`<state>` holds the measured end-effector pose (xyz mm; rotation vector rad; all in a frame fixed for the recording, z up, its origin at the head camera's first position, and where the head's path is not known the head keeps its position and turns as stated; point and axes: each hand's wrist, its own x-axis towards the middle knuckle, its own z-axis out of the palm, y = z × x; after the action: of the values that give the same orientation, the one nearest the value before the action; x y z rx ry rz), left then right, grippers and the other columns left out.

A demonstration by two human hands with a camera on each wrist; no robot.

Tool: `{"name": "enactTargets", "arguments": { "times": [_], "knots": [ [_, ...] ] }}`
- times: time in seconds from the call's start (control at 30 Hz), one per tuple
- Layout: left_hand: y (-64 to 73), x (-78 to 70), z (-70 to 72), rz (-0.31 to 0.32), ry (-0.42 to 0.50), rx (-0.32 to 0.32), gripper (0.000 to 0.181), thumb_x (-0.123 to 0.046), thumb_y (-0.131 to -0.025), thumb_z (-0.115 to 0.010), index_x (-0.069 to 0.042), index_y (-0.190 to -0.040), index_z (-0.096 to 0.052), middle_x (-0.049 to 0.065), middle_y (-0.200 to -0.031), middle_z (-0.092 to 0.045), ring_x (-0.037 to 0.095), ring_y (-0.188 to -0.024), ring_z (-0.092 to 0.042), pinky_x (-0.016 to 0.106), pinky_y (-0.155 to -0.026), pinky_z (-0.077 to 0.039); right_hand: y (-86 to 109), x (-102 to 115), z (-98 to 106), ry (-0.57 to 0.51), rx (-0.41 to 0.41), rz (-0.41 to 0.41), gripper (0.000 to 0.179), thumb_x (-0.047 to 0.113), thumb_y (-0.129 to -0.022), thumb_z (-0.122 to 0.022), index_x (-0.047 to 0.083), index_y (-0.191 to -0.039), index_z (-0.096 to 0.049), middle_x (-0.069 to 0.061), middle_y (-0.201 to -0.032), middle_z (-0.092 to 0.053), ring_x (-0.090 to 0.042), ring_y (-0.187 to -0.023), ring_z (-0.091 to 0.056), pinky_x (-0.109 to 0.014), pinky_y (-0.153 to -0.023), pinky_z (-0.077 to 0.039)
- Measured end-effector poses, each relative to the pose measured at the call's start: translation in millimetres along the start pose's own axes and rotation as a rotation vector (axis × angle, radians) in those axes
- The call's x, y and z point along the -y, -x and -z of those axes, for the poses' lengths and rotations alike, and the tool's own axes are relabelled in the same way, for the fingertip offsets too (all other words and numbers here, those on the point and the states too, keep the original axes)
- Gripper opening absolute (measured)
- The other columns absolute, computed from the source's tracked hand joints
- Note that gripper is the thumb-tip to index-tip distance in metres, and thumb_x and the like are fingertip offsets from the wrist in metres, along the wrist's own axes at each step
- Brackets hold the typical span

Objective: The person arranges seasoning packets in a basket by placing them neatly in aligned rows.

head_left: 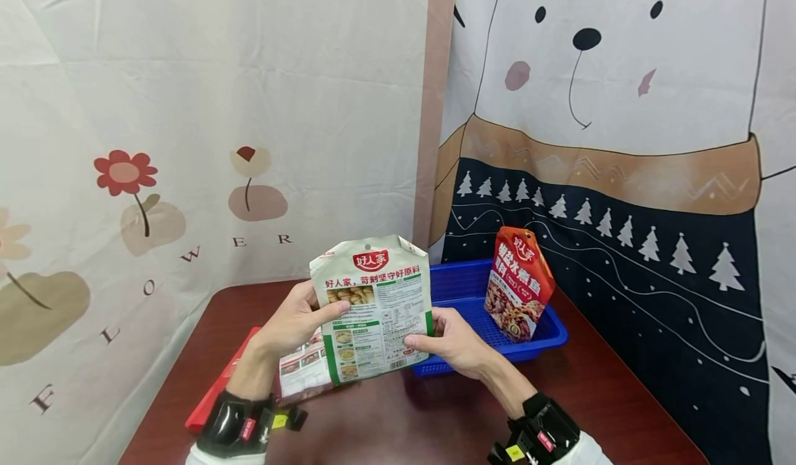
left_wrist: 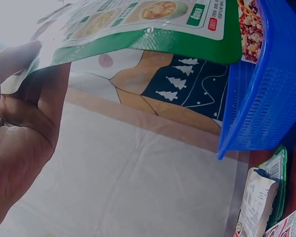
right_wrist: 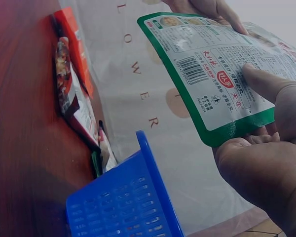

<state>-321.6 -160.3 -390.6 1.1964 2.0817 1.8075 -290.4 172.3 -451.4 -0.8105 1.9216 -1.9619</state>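
A white seasoning packet (head_left: 373, 313) with green edges is held up over the table, its printed back toward the head camera. My left hand (head_left: 305, 318) pinches its left side, thumb on the face and fingers behind. At the lower right edge my right hand (head_left: 457, 340) grips it the same way. The right wrist view shows the barcode corner of this packet (right_wrist: 207, 74) close to the right thumb. Behind it stands a blue plastic basket (head_left: 457, 282), with a red-orange packet (head_left: 521, 285) upright inside at its right end.
Left of the basket, another packet (head_left: 305, 372) lies on the brown table (head_left: 385, 423), partly hidden by the held one. A red packet (head_left: 218, 396) lies near the table's left edge. Printed curtains (head_left: 348, 140) hang behind the table.
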Motion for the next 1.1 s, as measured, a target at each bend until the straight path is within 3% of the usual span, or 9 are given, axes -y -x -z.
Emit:
{"name": "enactTargets", "arguments": {
  "times": [0.1,0.37,0.47,0.63,0.77,0.87,1.1],
  "knots": [
    [-0.3,-1.1,0.8,-0.004,-0.008,0.003,0.042,-0.002,-0.112,-0.066,0.004,-0.153,-0.058,0.013,-0.134,-0.082,0.023,-0.112,-0.085,0.041,-0.093,-0.072,-1.5,-0.5,0.4,0.002,0.017,-0.004,0.045,0.014,-0.111,-0.074,-0.006,-0.149,-0.064,-0.019,-0.141,-0.080,-0.021,-0.123,-0.081,-0.038,-0.103,-0.067],
    [0.9,-5.9,2.0,0.011,-0.007,-0.027,0.041,-0.003,-0.112,-0.067,0.005,-0.151,-0.060,-0.006,-0.128,-0.084,0.022,-0.111,-0.085,0.040,-0.092,-0.072,-5.3,-2.1,-3.6,0.027,0.026,0.034,0.042,0.016,-0.113,-0.069,-0.004,-0.150,-0.066,-0.027,-0.146,-0.075,-0.023,-0.123,-0.082,-0.040,-0.104,-0.068],
    [0.1,-6.5,1.6,0.015,-0.006,-0.021,0.042,-0.004,-0.112,-0.066,0.005,-0.152,-0.059,-0.005,-0.130,-0.084,0.022,-0.112,-0.085,0.040,-0.093,-0.071,-5.2,-4.3,-5.5,0.010,0.021,0.057,0.042,0.015,-0.114,-0.068,-0.004,-0.152,-0.064,-0.025,-0.146,-0.075,-0.022,-0.123,-0.082,-0.041,-0.105,-0.068],
    [-0.8,-6.9,1.4,0.030,-0.018,-0.034,0.042,-0.005,-0.112,-0.067,0.003,-0.152,-0.060,0.001,-0.130,-0.084,0.022,-0.111,-0.085,0.040,-0.092,-0.072,-5.4,-8.4,-7.0,-0.041,0.041,0.063,0.043,0.012,-0.115,-0.065,-0.007,-0.154,-0.060,-0.012,-0.144,-0.079,-0.021,-0.125,-0.081,-0.040,-0.105,-0.067],
    [-1.9,-7.0,1.5,0.028,-0.032,-0.044,0.042,-0.005,-0.112,-0.067,0.003,-0.153,-0.059,0.020,-0.133,-0.081,0.023,-0.110,-0.085,0.041,-0.091,-0.072,-5.7,-8.6,-8.7,-0.059,0.045,0.052,0.044,0.011,-0.116,-0.064,-0.009,-0.154,-0.059,-0.009,-0.144,-0.080,-0.021,-0.126,-0.080,-0.039,-0.105,-0.067],
    [-3.2,-6.8,0.7,0.034,-0.049,-0.056,0.043,-0.006,-0.113,-0.066,0.002,-0.154,-0.059,0.030,-0.136,-0.077,0.023,-0.109,-0.085,0.041,-0.090,-0.072,-4.5,-7.5,-11.1,-0.024,0.005,0.050,0.042,0.014,-0.115,-0.065,-0.008,-0.152,-0.063,-0.017,-0.144,-0.079,-0.020,-0.123,-0.082,-0.037,-0.102,-0.068],
    [-10.8,-5.3,-5.8,0.061,-0.090,-0.198,0.046,-0.011,-0.111,-0.072,-0.007,-0.154,-0.058,0.025,-0.131,-0.080,0.022,-0.104,-0.086,0.039,-0.087,-0.072,-2.6,-8.7,-21.0,0.128,-0.176,0.098,0.038,0.019,-0.114,-0.069,-0.002,-0.145,-0.072,-0.027,-0.139,-0.078,-0.017,-0.116,-0.084,-0.032,-0.094,-0.070]
  ]
}}
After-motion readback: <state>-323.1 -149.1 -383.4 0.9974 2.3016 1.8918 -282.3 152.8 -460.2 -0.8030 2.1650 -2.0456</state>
